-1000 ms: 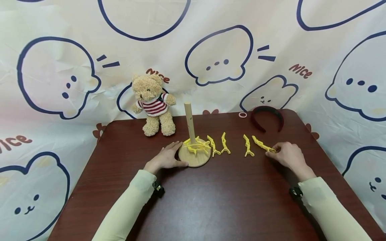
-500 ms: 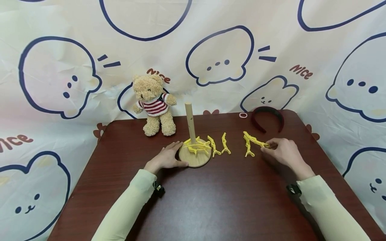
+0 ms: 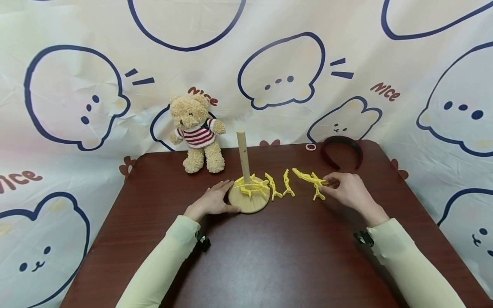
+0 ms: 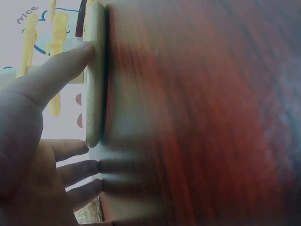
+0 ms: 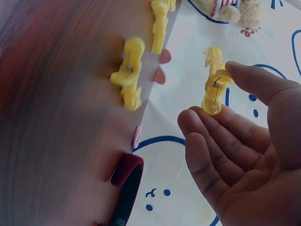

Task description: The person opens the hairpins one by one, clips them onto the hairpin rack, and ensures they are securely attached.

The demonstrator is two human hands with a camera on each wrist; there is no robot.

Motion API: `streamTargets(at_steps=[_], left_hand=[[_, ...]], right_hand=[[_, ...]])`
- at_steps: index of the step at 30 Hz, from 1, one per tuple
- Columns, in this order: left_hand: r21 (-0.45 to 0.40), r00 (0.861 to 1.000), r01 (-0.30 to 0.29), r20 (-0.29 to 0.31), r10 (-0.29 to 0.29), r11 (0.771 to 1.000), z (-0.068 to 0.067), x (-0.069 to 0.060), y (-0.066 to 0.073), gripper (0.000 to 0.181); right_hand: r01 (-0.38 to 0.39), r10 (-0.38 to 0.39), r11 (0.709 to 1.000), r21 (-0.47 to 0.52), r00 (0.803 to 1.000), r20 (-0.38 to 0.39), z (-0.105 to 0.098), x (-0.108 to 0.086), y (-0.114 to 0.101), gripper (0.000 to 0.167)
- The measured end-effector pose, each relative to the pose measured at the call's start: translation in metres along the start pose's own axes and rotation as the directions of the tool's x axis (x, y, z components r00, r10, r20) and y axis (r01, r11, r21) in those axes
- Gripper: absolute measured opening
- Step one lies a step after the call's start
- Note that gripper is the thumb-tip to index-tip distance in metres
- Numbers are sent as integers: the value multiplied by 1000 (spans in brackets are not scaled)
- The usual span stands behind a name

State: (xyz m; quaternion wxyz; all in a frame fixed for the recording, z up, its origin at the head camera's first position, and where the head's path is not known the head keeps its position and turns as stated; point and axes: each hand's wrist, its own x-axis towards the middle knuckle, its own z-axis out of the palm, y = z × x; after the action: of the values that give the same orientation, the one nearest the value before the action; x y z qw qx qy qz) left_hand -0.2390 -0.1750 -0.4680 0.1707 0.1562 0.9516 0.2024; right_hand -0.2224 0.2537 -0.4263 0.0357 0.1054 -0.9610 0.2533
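My left hand [image 3: 212, 200] holds the edge of a round wooden base [image 3: 250, 207], thumb on the near rim and fingers along the left side. An upright wooden post [image 3: 243, 156] rises from it, and several yellow hair clips [image 3: 252, 190] sit around its foot. In the right wrist view, a yellow hair clip [image 5: 214, 87] with a small spring is pinched between thumb and fingers of my right hand [image 5: 254, 136]. From the head view, this clip [image 3: 302, 174] is over another hair clip [image 3: 318, 194]; two more clips [image 3: 287, 184] lie between it and the base.
A teddy bear [image 3: 197, 136] in a striped shirt sits at the back left of the dark wooden table [image 3: 246, 256]. At the back right are a dark red headband [image 3: 342, 140] and a small pink ring [image 3: 310, 146]. A printed cloth [image 3: 277, 21] hangs behind.
My right hand has moved left with the hair clip, from beside the rightmost lying clip to above it. The left hand and wooden base stay in place.
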Motion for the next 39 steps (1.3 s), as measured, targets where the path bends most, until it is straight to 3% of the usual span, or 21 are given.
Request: streamTargets(at_steps=[9, 25, 39], left_hand=[[3, 1000, 1, -2, -1, 1000, 1, 2, -2, 108], [-10, 1000, -7, -6, 7, 1000, 0, -2, 1, 107], [-3, 1000, -10, -12, 10, 1000, 1, -2, 1, 106]], right_hand=[[43, -45, 998, 49, 998, 44, 7, 5, -17, 37], [149, -153, 981, 123, 988, 23, 10, 7, -45, 32], [226, -229, 969, 104, 973, 17, 13, 13, -59, 23]])
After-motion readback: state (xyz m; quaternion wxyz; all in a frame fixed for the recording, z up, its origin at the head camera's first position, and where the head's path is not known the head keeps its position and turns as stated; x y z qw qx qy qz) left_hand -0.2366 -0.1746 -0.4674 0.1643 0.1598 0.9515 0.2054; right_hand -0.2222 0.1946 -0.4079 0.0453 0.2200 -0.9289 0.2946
